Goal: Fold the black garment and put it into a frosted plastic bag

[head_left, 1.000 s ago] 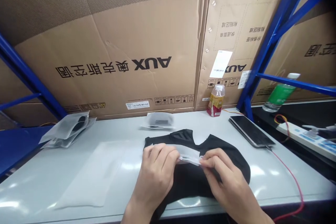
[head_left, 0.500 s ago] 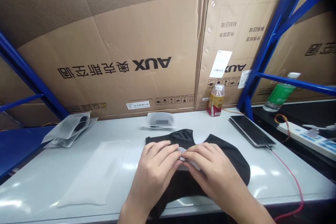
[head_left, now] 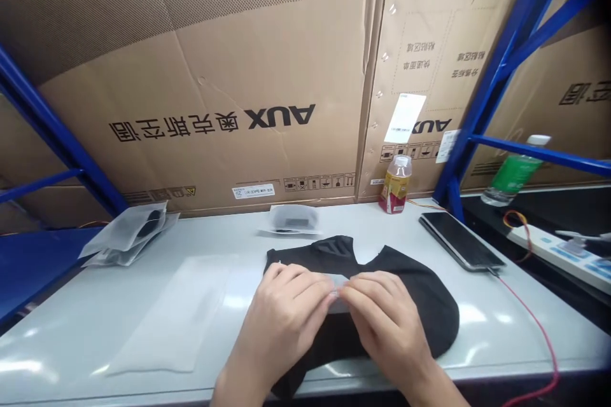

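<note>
Both of my hands meet over a black cloth piece point(head_left: 429, 292) that lies on the table, with a notch in its far edge. Between them is a small translucent plastic piece point(head_left: 340, 280), mostly covered by my fingers. My left hand point(head_left: 291, 305) pinches its left side, fingers curled. With thumb and fingertips together, my right hand point(head_left: 386, 311) grips it from the right. A frosted plastic bag point(head_left: 167, 324) lies flat to the left of my hands.
Filled frosted bags point(head_left: 119, 235) are stacked at the back left; another small pouch point(head_left: 293, 221) lies behind the cloth. A drink bottle point(head_left: 396, 184), a phone point(head_left: 461, 240) on a red cable and a power strip point(head_left: 568, 254) are to the right. Large cartons point(head_left: 214, 76) wall the back.
My right hand's fingers have drawn together into a tighter pinch and shifted slightly right. The plastic piece shows a little differently between my hands; the view has moved slightly.
</note>
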`<state>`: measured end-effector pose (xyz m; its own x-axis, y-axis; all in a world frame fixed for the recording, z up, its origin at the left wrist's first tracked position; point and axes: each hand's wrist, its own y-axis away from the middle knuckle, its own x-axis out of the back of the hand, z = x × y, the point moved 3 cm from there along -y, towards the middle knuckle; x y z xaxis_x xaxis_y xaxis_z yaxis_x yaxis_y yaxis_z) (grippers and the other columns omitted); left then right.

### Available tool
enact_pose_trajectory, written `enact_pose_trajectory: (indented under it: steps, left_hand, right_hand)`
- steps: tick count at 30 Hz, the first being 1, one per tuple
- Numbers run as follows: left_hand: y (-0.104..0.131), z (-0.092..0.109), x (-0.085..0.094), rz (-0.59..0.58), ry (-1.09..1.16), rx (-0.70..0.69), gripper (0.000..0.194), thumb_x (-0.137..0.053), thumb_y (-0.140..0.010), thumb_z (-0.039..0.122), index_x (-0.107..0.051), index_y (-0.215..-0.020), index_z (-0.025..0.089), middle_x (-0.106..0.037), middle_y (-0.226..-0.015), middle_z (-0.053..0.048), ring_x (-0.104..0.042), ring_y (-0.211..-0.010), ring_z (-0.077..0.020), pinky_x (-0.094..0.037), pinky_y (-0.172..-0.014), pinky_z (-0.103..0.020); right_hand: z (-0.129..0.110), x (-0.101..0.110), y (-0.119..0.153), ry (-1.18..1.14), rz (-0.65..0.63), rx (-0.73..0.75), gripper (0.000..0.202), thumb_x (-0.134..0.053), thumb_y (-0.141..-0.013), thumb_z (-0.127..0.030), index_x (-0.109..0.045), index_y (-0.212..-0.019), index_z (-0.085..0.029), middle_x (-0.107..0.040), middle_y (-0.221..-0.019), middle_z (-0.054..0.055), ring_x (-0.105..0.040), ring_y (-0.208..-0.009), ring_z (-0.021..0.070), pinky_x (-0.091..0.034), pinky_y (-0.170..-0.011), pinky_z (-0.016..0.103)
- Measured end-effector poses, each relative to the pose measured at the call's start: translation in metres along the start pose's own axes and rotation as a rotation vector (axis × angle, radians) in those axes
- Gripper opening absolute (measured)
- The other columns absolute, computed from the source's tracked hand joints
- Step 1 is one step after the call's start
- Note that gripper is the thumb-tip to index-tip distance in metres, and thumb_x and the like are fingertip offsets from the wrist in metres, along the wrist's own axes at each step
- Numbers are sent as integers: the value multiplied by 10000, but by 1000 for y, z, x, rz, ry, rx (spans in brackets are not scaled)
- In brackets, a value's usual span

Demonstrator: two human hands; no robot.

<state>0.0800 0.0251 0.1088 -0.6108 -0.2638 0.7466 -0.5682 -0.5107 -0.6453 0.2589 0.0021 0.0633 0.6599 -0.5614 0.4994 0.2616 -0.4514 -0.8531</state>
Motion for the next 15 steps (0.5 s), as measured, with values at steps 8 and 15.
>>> enact_pose_trajectory:
  steps: [8, 15]
  left_hand:
    - [6, -2, -5, -6, 1, 31, 165, -586, -1054, 167, -702, -1140, 247, -785, -982, 25, -634, -848, -195, -374, -750, -372]
    - [4, -2, -9, -14, 13, 17, 163, -570, -1054, 151, -707, -1051, 241, -775, -1005, 26, -635, -887, -193, -376, -784, -379]
  right_hand:
    - [-1, 2, 5, 21, 63, 61, 293, -584, -972, -8, -700, -1187, -169, -783, -1022, 63, -669, -979, 221, -478, -873, 408]
    - [-1, -2, 7, 59, 88, 66, 310, -606, -949, 16, -693, -1190, -160, -782, -1008, 61, -638, -964, 232, -461, -875, 419]
